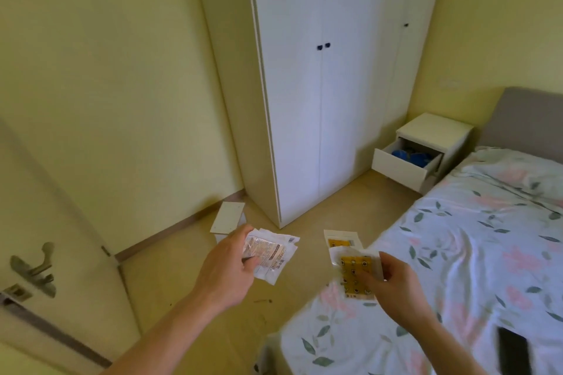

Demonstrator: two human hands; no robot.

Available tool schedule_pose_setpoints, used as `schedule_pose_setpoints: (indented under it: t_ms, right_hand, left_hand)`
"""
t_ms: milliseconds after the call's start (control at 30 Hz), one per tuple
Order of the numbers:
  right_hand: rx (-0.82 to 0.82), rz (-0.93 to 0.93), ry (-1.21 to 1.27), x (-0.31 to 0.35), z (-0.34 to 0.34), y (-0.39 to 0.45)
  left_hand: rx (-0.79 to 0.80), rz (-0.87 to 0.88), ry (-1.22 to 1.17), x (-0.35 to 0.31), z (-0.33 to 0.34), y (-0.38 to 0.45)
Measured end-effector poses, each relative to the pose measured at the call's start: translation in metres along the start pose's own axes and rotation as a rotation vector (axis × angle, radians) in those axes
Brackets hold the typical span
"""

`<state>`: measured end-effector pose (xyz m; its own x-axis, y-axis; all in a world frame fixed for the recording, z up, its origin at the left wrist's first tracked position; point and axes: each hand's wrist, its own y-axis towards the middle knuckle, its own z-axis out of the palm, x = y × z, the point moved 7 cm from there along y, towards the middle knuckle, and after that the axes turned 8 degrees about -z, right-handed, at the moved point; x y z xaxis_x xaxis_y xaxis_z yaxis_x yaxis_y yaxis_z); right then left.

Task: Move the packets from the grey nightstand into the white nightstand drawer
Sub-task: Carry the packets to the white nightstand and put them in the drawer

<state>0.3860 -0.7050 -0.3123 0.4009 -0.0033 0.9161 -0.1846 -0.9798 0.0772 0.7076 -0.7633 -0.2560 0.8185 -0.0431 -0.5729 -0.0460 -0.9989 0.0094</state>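
— Yellow walls [106, 85] all round on my head view, a tall white wardrobe [329, 85] straight ahead and a door [45, 237] with a metal handle at the left edge.

— Where is the white nightstand?

— White nightstand [435, 143] stands in the far corner between the wardrobe and the bed [472, 253]. Its drawer [399, 169] is pulled out, with something blue lying inside.

— And the packets?

— My left hand [227, 268] grips a bunch of white packets [271, 253], fingers curled round them, held over the floor [189, 268]. My right hand [396, 283] pinches yellow packets [355, 265] above the near corner of the bed; how many, I cannot tell. Both bunches are well apart from the drawer.

— Anything else?

— Small white board [228, 218] leans by the wall near the wardrobe, and a dark flat thing [515, 350] lies on the flowered bedcover at the lower right.
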Motion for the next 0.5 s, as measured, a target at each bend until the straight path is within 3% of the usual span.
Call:
schedule_pose_setpoints:
  t_ms: [200,500]
  right_hand:
    - [0.100,-0.009,0.048,0.035,0.069,0.108]
    - [0.022,0.008,0.048,0.046,0.126,0.234]
  left_hand:
    - [-0.033,-0.056,-0.035,0.034,-0.040,0.097]
    - [0.020,-0.049,-0.186,0.078,-0.044,0.258]
